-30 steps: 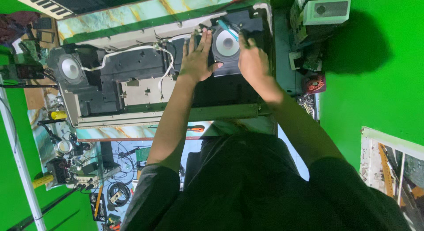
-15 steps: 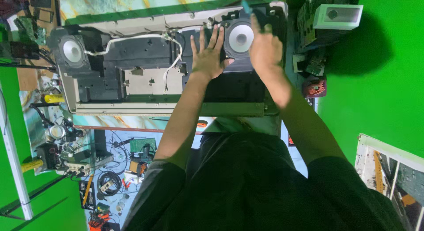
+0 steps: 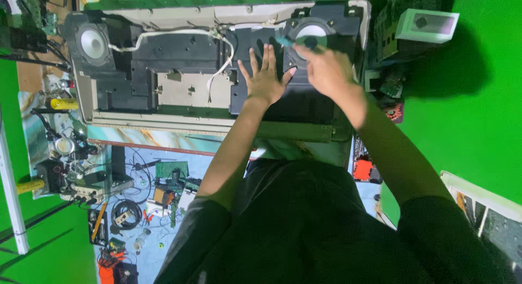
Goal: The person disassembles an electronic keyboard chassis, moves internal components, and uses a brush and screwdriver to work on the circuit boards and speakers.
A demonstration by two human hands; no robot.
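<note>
Light is bright and even, falling from above — the green backdrop [image 3: 467, 126] glows saturated, and a soft dark shadow of the pale box [image 3: 427, 26] spreads across it to the right of the right hand [image 3: 326, 72]. That hand is smeared by motion blur, while the left hand [image 3: 265, 77] beside it looks sharper. Below the hands the dark clothing loses detail. Straight lines bend slightly near the corners — mild wide-angle distortion.
</note>
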